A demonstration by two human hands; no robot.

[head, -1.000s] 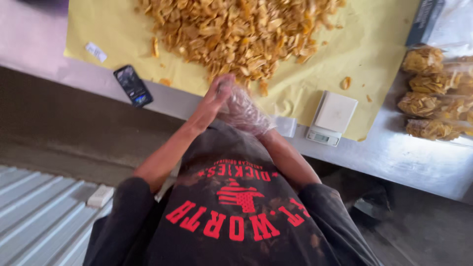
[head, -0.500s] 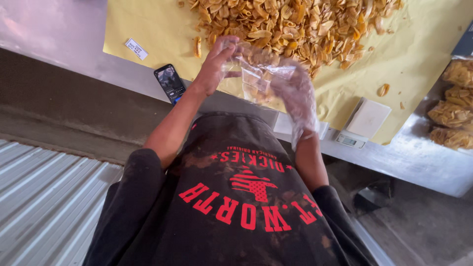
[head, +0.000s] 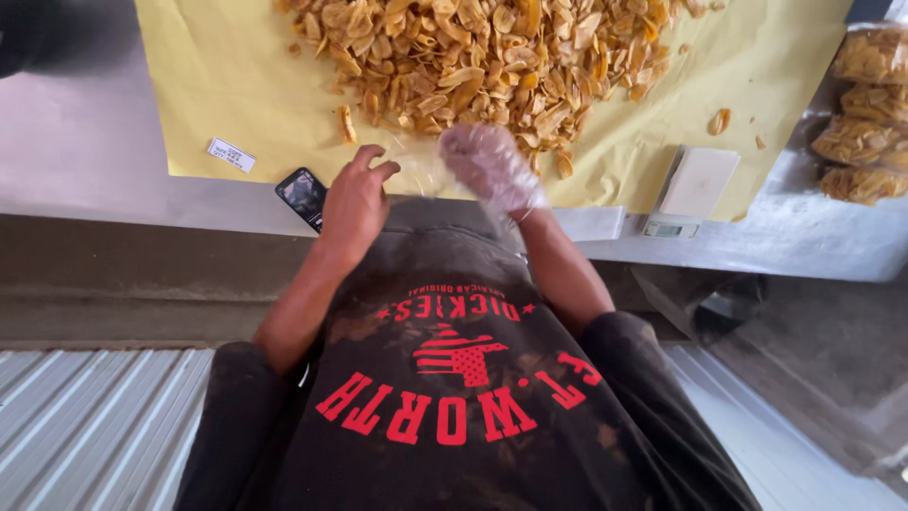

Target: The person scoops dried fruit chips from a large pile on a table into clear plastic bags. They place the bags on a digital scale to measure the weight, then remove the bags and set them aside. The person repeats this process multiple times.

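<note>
A big heap of fried golden chips (head: pixel 473 57) lies on a yellow paper sheet (head: pixel 236 95) spread over a metal table (head: pixel 85 161). My left hand (head: pixel 355 203) is bare and pinches the edge of a thin clear plastic bag (head: pixel 416 168) at the table's near edge. My right hand (head: pixel 487 166), covered in a clear plastic glove, grips the bag's other side right below the heap. The bag is hard to see and its contents cannot be made out.
A black phone (head: pixel 303 196) lies by my left hand, and a small white label (head: pixel 232 155) sits further left. A white digital scale (head: pixel 695 185) stands to the right, with several packed chip bags (head: pixel 865 114) beyond it. Corrugated metal sheeting (head: pixel 85 426) lies below left.
Both hands have come down from chest height to the table's near edge, with the clear bag still between them. The camera has tilted, so more of the heap shows.
</note>
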